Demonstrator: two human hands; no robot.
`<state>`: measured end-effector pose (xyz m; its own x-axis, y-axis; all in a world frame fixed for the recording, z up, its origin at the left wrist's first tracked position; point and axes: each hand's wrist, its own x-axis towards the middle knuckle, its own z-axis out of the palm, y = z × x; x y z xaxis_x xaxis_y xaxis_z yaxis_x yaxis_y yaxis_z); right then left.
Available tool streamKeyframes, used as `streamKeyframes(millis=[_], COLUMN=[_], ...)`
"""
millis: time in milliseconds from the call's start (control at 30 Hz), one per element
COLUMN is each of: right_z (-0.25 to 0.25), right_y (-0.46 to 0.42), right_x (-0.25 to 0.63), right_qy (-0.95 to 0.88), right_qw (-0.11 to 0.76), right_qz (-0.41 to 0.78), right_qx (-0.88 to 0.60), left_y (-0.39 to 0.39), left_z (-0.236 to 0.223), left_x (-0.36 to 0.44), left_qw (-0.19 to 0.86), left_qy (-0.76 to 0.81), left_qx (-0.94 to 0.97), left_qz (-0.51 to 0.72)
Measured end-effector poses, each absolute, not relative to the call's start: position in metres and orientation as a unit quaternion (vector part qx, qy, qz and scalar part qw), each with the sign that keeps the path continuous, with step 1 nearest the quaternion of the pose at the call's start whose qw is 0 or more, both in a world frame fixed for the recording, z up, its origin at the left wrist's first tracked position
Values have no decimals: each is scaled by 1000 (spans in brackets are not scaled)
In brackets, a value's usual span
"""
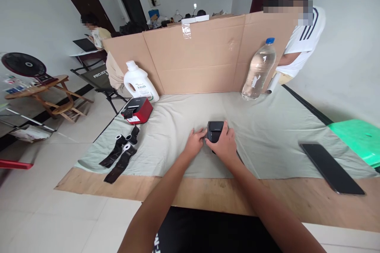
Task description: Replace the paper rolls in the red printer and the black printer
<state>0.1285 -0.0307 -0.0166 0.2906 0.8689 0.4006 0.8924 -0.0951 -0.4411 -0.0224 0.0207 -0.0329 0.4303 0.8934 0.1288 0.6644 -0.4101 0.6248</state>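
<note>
Head view: the black device (215,126) lies on the cloth (184,110), beneath the right hand (227,145) and just beside the fingertips of the left hand. The right hand grasps it from above, thumb and fingers spread over opposite sides; the left hand (194,143) has its fingers extended, and whether it presses or holds cannot be told. The casing is judged stiff, fairly light and somewhat slippery, with edges that may chip if dropped; its two long sides offer the surest hold. Its near part is hidden by the right palm, its underside by its resting position. A thin dark line (240,159) beside the right wrist may be a cord; its connection is unclear. Well left of the left hand, the labels on the red box (144,110) are too small to read.
</note>
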Motion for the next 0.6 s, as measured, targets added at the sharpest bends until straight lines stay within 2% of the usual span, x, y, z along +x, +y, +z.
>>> streamKeyframes(millis=[333, 600], right_z=[-16, -16], right_y=[-30, -32], right_x=[128, 129], right_qy=[-594, -591], right_qw=[302, 304], right_qz=[-18, -11], right_qx=[-746, -747], left_y=[36, 24], left_z=[-37, -35], left_x=[-26, -27], left_qw=[402, 400], left_qy=[479, 436], left_qx=[723, 716], left_qz=[295, 369])
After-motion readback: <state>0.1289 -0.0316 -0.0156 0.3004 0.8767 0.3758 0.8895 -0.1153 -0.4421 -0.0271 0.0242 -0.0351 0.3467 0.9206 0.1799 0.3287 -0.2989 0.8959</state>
